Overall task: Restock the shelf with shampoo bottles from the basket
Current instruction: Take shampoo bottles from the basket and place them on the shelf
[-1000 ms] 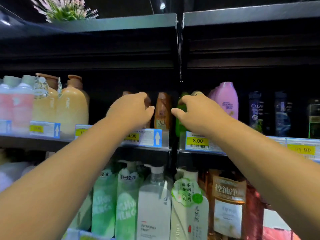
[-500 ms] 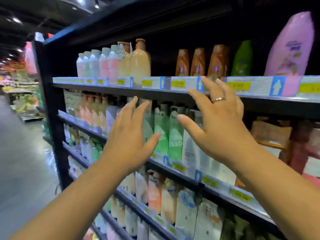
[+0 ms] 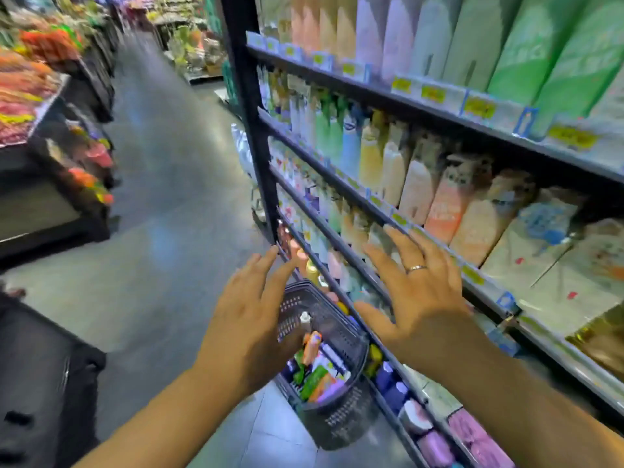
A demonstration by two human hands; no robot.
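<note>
So the shelf (image 3: 251, 136) runs up and away to the right of the basket (image 3: 337, 423), and every row I can see looks packed. The basket sits on the floor (image 3: 162, 231), right against the bottom row, with a bunch of shampoo bottles (image 3: 317, 373) lying in it, green, orange and white. I'd say the job's only partway done, with plenty left to shelve.

Left hand (image 3: 250, 319) hovers just above the basket, fingers spread, holding nothing. Right hand (image 3: 415, 298) is up and right of the basket, also splayed and empty, with a ring (image 3: 416, 268) on it.

As for labels, it's way too blurry. There are yellow price tags (image 3: 477, 108) high above the basket, but I can't read them.
</note>
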